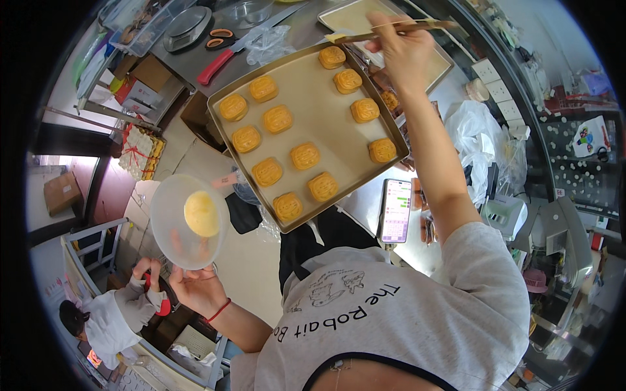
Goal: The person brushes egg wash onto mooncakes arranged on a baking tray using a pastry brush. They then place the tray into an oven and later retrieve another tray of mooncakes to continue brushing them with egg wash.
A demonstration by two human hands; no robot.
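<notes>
My left hand [198, 291] grips the rim of a translucent plastic bowl [166, 225], which is tipped toward the camera. Inside it lies a pool of yellow liquid [201, 214] that looks like beaten egg. Up by the far right corner of the baking tray [337, 122], my right hand [403, 56] is closed around a pastry brush [359, 37]; its yellowish bristles point left. Several round, pattern-pressed mooncakes sit on the tray, such as one mooncake [305, 155] near the middle. Their tops look glossy. The brush tip is just above the farthest mooncake [332, 57] in the picture, apparently not touching it.
Behind the tray lie a red-handled knife [217, 66], scissors [221, 39] and a kitchen scale [187, 28]. A second tray [442, 63] is partly under my right arm. A lit phone [396, 210] stands near my body. Another person [110, 317] works at lower left.
</notes>
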